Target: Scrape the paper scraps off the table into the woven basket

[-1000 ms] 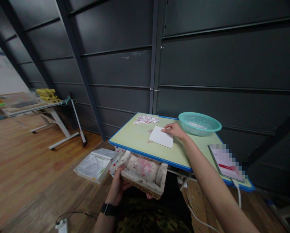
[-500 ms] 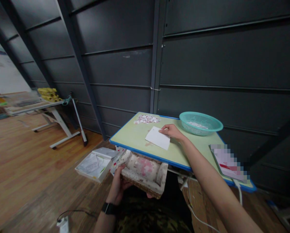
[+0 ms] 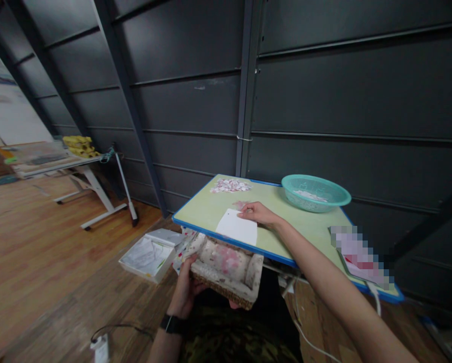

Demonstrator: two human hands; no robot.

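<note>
My left hand (image 3: 187, 287) grips the left side of a worn whitish tray (image 3: 226, 282) with pink stains inside and a rough brown outer edge. The tray is held tilted just below the near edge of the table (image 3: 282, 229). In my right hand (image 3: 258, 213) is a white card (image 3: 238, 228) with a small hole near its corner, pinched at its far edge. The card lies over the tabletop, its lower side close to the blue rim above the tray. Beyond it is a pile of small white and reddish pieces (image 3: 231, 185).
A turquoise basin (image 3: 315, 194) with white pieces inside stands at the table's back right. A partly blurred-out flat device (image 3: 362, 257) lies at the right edge. An open white box (image 3: 148, 259) is to the left. Another table (image 3: 63, 164) bears yellow items (image 3: 80, 146).
My right hand has drawn the white card toward me and slightly left, nearer the table's front edge. A pinkish smear now shows beyond it. The left hand keeps the tray in place.
</note>
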